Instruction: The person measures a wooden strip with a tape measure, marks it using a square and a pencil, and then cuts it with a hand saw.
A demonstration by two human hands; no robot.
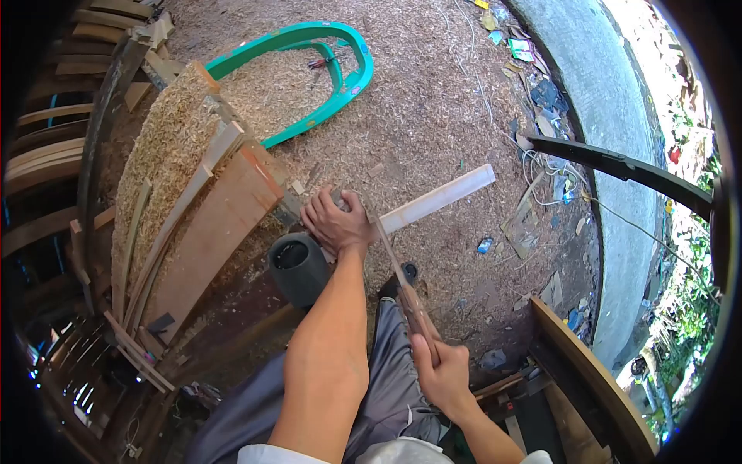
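Note:
My left hand is closed over the near end of a pale wooden strip, which sticks out to the right above the ground. In my right hand is the handle of a handsaw, seen nearly edge-on. Its thin blade runs up and away, crossing the strip just right of my left fingers. The teeth are too fine to make out, and how deep the blade sits in the wood cannot be told. A dark grey cup-shaped container stands beside my left wrist.
A wide reddish board and narrow wood strips lie on the left over sawdust. Beyond them is a green curved frame. Shavings cover the ground. At right are litter, a concrete edge and a dark curved bar.

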